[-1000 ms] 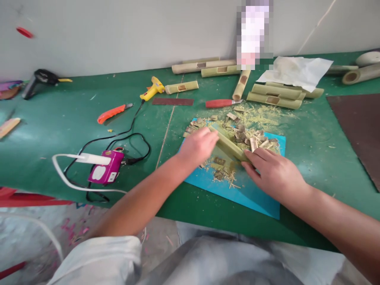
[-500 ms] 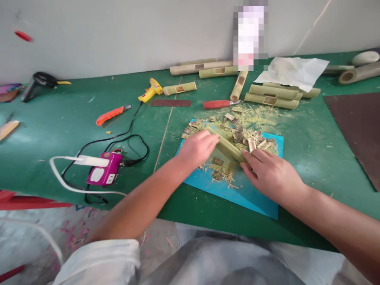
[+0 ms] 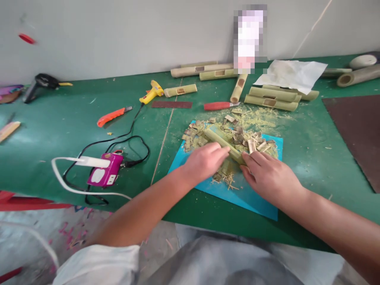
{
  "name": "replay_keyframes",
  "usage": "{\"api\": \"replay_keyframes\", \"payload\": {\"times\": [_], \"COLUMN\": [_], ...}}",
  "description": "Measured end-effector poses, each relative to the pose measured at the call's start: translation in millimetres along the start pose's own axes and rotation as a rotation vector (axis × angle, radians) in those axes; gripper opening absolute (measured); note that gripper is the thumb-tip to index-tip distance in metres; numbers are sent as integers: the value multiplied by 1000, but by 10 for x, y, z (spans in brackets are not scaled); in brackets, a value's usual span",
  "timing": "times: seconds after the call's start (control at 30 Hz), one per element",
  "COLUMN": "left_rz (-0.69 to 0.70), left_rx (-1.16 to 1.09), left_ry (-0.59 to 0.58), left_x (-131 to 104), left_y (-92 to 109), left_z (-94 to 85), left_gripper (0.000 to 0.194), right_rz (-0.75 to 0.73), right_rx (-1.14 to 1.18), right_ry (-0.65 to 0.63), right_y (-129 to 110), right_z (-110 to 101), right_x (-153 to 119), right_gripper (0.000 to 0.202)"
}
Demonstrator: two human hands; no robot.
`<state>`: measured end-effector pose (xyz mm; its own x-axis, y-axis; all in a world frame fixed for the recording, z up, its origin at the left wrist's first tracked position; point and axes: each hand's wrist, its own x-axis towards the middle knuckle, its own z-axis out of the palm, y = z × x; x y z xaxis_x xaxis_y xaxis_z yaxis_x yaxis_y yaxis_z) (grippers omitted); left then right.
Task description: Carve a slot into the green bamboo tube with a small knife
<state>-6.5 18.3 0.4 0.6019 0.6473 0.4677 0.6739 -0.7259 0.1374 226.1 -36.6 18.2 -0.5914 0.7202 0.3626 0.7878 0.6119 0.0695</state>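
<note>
From my remote view, several bamboo tubes (image 3: 285, 105) at the back already have openings cut; I make out none on the bamboo length (image 3: 219, 138) being worked, but fingers hide part of it — so I can't tell what remains. It slants over the blue sheet (image 3: 261, 204), among chips (image 3: 194, 130). The left hand (image 3: 206, 160) pinches its middle — the right hand (image 3: 271, 172) grips its near end.

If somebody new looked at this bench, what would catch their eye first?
Probably the bright blue sheet near the front edge of the green table, strewn with bamboo scraps, where the left hand and right hand are both on a pale green bamboo piece. Next, likely the magenta power block to the left, and the yellow glue gun farther back.
</note>
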Motion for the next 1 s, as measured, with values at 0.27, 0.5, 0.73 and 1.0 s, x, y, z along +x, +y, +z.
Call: {"api": "replay_keyframes", "payload": {"times": [0.27, 0.5, 0.73, 1.0], "left_rz": [4, -29, -117, -130], "left_rx": [-33, -17, 52, 31], "left_ry": [-4, 22, 87, 127], "left_x": [-14, -7, 9, 35], "left_y": [19, -23, -92, -190], "left_z": [6, 12, -2, 18], "left_gripper": [31, 30, 29, 28], "right_rz": [0, 7, 22, 31], "right_rx": [-3, 7, 25, 52], "right_ry": [-10, 4, -2, 19], "right_y": [1, 4, 8, 26], "right_z": [11, 3, 13, 17], "right_x": [-1, 3, -8, -9], "right_gripper": [30, 29, 30, 32]}}
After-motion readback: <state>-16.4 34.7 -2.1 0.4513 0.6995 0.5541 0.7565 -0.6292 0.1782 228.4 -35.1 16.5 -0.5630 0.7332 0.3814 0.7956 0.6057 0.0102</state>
